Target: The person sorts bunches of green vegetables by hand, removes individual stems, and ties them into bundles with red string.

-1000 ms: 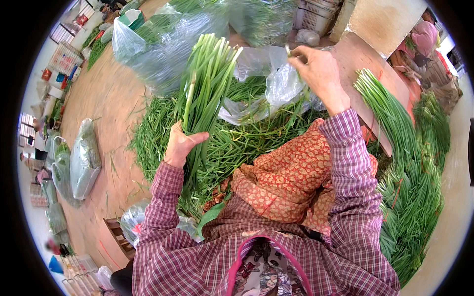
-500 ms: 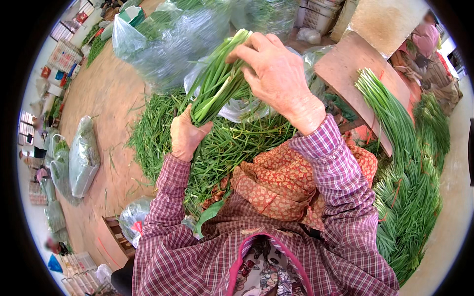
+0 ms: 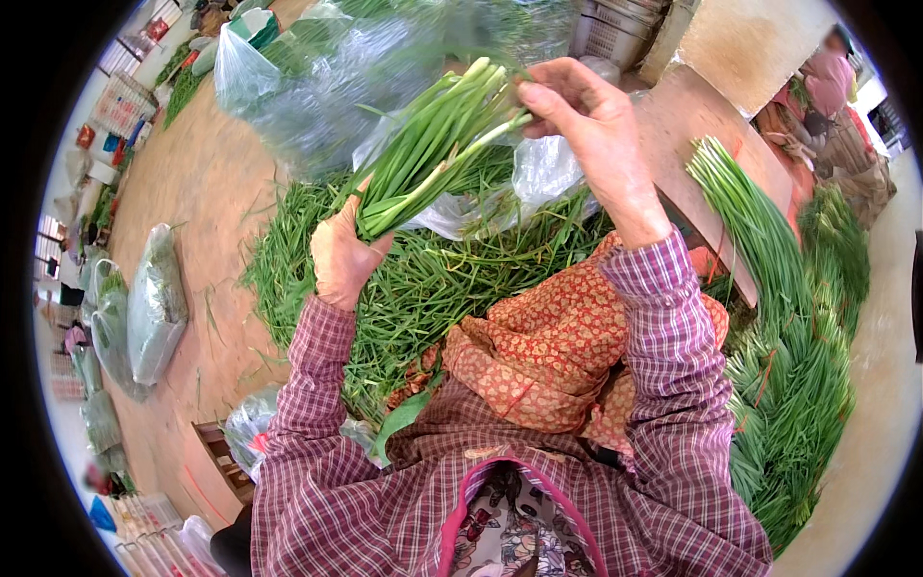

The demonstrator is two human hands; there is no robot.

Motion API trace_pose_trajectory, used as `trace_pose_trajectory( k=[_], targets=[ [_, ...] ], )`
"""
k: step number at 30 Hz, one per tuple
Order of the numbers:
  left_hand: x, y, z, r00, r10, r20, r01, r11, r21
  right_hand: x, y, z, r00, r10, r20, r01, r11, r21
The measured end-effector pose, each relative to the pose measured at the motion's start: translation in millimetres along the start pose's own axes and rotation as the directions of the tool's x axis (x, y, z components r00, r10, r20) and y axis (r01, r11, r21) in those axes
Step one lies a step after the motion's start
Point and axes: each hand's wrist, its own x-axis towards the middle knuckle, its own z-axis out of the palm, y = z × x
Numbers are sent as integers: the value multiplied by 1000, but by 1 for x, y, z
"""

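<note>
Here the left hand [image 3: 338,258] is gripping a bunch of green stalks [image 3: 433,144] by its base above the loose pile [image 3: 433,288], while the right hand [image 3: 591,135] is pinching the tips, seemingly evening them.

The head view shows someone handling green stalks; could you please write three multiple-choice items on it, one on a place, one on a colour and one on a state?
1. Where does the loose heap of green stalks lie?
A. Ahead of the person's lap
B. On a shelf
C. In a sink

2. What colour is the person's checked sleeve?
A. Plain yellow
B. Purple and white
C. Black

3. How does the left hand stand to the bundle of stalks?
A. Apart from it
B. Closed round its lower end
C. Flat on the floor

Answers: 1 A, the heap spreads just beyond the patterned cloth on the lap. 2 B, the checks show on both arms. 3 B, the fingers wrap the stalk ends while the right hand pinches the upper part.
</note>
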Motion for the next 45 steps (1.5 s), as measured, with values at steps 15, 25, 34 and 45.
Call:
trace_pose_trajectory(
  k=[15,25,34,45],
  targets=[
    [8,-11,-15,994,106,7,-99,900,423,-6,-39,-26,889,-110,445,383,711,-590],
    [15,10,-14,943,334,-11,-318,906,280,13,16,20,773,-232,590,574,652,-496],
    [11,16,-4,985,158,66,-169,961,221,16,7,19,997,-12,71,17,997,-72],
    [-7,-59,2,940,-193,281,336,667,-665,-1,-26,-77,948,256,190,-227,961,-159]
  ],
)
